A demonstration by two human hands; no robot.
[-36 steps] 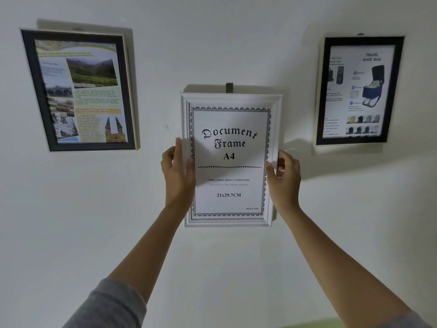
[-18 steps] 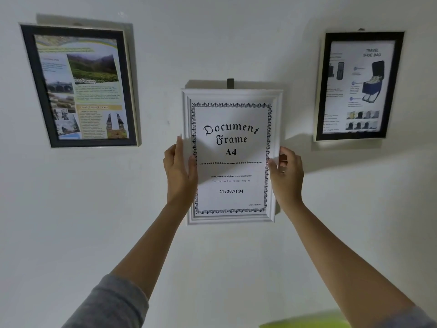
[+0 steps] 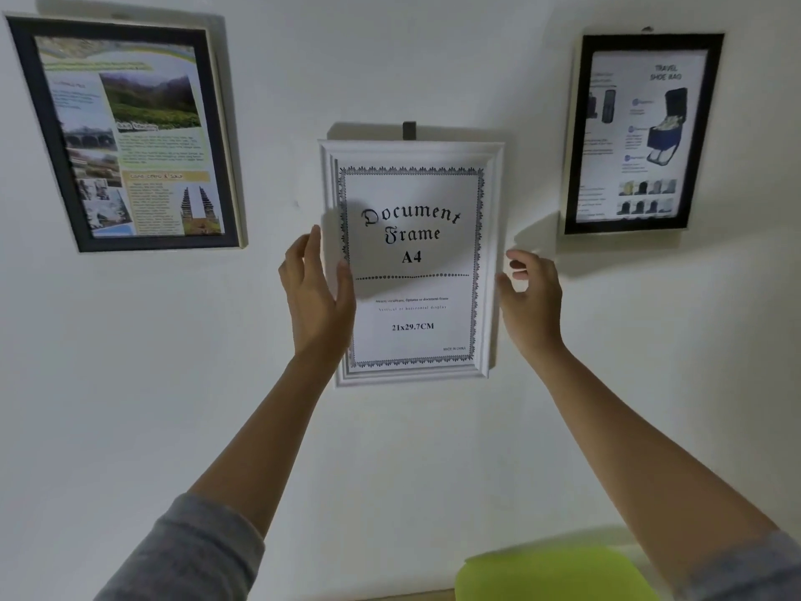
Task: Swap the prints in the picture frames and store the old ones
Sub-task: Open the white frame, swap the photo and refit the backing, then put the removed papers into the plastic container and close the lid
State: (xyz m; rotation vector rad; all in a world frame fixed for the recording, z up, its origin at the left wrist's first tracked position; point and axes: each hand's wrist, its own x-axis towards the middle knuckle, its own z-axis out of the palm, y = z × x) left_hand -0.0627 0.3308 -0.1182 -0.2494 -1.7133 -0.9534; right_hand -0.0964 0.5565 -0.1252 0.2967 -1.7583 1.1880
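Note:
A white picture frame (image 3: 492, 253) hangs on the wall from a dark hook (image 3: 409, 130). It holds a "Document Frame A4" print (image 3: 411, 271). My left hand (image 3: 316, 297) is at the frame's left edge, fingers straight and spread, thumb lying over the front moulding. My right hand (image 3: 531, 297) hovers just off the right edge with fingers apart, holding nothing. A black frame with a travel-brochure print (image 3: 125, 132) hangs upper left. Another black frame with a "Travel Shoe Bag" print (image 3: 641, 132) hangs upper right.
The wall (image 3: 411, 448) below the frames is bare and white. A lime-green object (image 3: 550, 574) shows at the bottom edge, right of centre, with a strip of wooden surface (image 3: 407, 596) beside it.
Both hands gripped the white frame's sides before. Now the right hand has come off the edge and the left fingers have straightened; the frame stays on its hook.

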